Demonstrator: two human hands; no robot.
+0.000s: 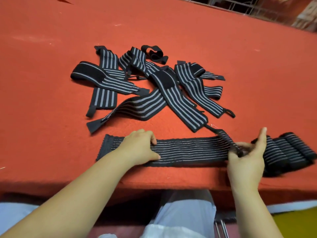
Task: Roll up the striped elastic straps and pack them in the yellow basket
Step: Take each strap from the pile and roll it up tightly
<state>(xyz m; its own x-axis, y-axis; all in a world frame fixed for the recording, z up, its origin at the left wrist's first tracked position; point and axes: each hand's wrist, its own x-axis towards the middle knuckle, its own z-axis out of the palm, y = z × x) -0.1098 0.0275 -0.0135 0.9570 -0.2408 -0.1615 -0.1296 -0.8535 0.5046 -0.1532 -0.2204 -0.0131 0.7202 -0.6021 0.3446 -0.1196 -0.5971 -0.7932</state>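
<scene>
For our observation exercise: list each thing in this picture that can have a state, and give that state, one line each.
Long strap: laid flat along the table's near edge, unrolled.
Strap pile: loose, unrolled, overlapping.
Bunched straps: stacked at the right, behind the right hand.
Left hand: pressing the long strap down.
Right hand: gripping a narrow strap end.
Yellow basket: only a corner shows; contents hidden.

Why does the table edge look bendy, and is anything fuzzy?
Head view: the wide lens curves the red table; the right hand and the bunched strap beside it are smeared by motion; the strap pile looks sharp; below the table edge lies dark shadow.
</scene>
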